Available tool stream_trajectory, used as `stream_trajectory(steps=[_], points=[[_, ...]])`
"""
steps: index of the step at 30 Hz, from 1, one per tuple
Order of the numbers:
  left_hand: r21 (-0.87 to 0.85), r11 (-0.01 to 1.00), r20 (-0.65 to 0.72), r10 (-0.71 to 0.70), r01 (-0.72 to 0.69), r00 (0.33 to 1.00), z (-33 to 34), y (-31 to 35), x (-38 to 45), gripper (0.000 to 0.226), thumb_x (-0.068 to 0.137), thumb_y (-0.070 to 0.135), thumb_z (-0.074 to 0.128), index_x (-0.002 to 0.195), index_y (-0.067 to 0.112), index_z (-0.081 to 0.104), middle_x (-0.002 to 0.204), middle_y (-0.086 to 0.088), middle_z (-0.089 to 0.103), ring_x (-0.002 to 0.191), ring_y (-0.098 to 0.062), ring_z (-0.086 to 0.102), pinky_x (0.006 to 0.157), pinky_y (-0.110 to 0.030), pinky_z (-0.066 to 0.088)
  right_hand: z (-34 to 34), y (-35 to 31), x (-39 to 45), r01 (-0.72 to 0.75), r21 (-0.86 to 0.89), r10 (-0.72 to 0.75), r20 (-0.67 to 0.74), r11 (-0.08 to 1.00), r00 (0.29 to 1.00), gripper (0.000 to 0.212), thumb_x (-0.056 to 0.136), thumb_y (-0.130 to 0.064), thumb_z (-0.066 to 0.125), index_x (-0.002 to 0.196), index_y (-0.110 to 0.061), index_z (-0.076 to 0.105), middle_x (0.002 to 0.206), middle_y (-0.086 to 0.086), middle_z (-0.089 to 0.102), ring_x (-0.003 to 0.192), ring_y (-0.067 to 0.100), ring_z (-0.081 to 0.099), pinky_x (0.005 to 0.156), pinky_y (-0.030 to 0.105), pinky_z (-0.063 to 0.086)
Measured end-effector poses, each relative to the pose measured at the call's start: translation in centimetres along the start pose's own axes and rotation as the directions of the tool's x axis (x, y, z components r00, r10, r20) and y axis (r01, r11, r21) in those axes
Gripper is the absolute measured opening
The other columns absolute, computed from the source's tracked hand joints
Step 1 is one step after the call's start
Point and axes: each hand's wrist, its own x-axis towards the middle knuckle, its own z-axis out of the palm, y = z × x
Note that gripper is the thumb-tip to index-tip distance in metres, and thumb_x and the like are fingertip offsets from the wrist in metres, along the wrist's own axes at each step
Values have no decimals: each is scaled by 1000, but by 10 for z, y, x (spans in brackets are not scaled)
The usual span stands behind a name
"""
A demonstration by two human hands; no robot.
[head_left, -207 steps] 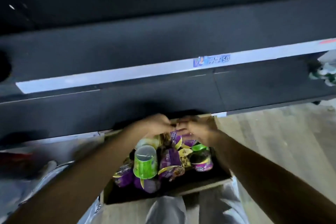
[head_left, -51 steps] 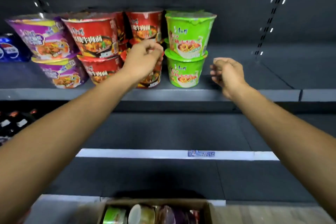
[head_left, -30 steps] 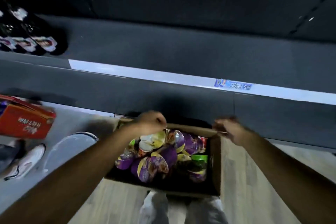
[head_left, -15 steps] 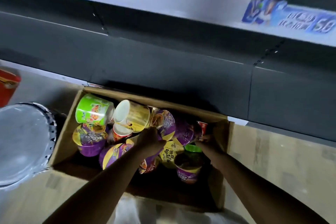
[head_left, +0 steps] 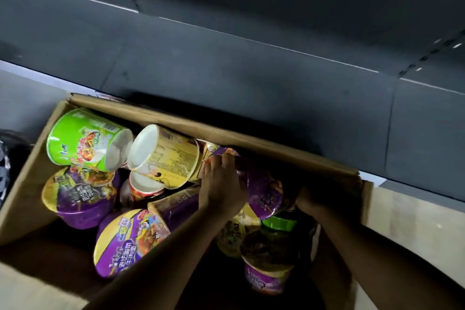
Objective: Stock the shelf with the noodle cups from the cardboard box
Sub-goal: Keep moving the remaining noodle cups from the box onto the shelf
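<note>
Reaching into cardboard box point(head_left: 264, 139), far right corner. Left hand point(head_left: 221, 189) fingers curled round purple noodle cup point(head_left: 264, 190); right hand point(head_left: 310, 200) shadowed, grip perhaps unclear. Light, crushable; best held at sidewall.

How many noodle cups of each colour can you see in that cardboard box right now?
Purple noodle cups: 5
Green noodle cups: 2
Yellow noodle cup: 1
Red noodle cup: 1
Total: 9 visible; more may lie hidden underneath.
</note>
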Motion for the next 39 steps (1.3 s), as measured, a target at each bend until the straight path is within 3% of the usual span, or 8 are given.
stream_trajectory(steps=[8,11,14,21,25,28,31,39], points=[[-150,987,-38,-66,60,997,9,-4,2,71,80,57,48,135,13,37,129,-10,43,121,-27,42,100,-47,42,20,10,13,-103,227,129,-100,968,987,41,102,-9,35,140,7,34,147,22,35,136,34,34,109,34,24],[-46,993,118,-107,113,987,10,-2,1,97,81,53,61,150,7,10,150,-15,25,136,-33,30,107,-47,37,19,-2,-1,22,305,29,-159,952,987,46,101,-29,40,140,-6,42,147,15,39,135,31,36,110,35,27],[48,996,138,-78,72,987,10,9,-3,76,95,40,48,148,0,14,151,-21,25,137,-34,31,109,-41,34,22,-11,-29,131,324,-77,-175,937,981,54,94,-42,50,140,-14,44,144,9,44,134,29,39,104,28,29],[-96,995,93,-9,18,996,-50,51,-45,46,102,16,37,145,30,36,102,-6,64,64,-4,53,45,-7,40,0,-54,-108,162,317,-133,-111,934,985,63,85,-65,47,132,-23,52,139,4,50,127,27,46,110,37,31],[-48,990,208,142,-134,968,-122,99,-83,41,102,21,36,142,29,43,104,-8,68,85,-16,64,74,-22,45,-66,-70,-182,-30,630,-62,124,776,990,10,94,-31,55,91,-23,61,110,7,63,89,19,58,86,39,45],[-87,971,333,240,-223,912,-193,134,-101,36,101,26,41,134,27,54,127,-5,63,111,-12,58,92,-16,39,-127,-74,-245,-172,606,-90,378,776,921,30,84,-32,67,106,-11,66,108,14,65,94,28,60,93,47,46],[-336,926,358,294,-172,886,-272,186,-123,30,99,20,46,123,21,63,113,7,67,84,11,56,86,-16,48,-179,-94,-305,-209,704,-219,466,678,857,63,73,-57,70,112,-7,69,109,17,61,99,28,56,95,44,42],[-647,738,265,452,-191,852,-448,320,-175,28,99,5,45,118,16,62,92,10,69,82,4,60,76,-12,47,-277,-170,-443,-74,958,-715,258,279,649,81,36,-63,81,85,1,76,84,25,71,75,36,71,63,49,57]])
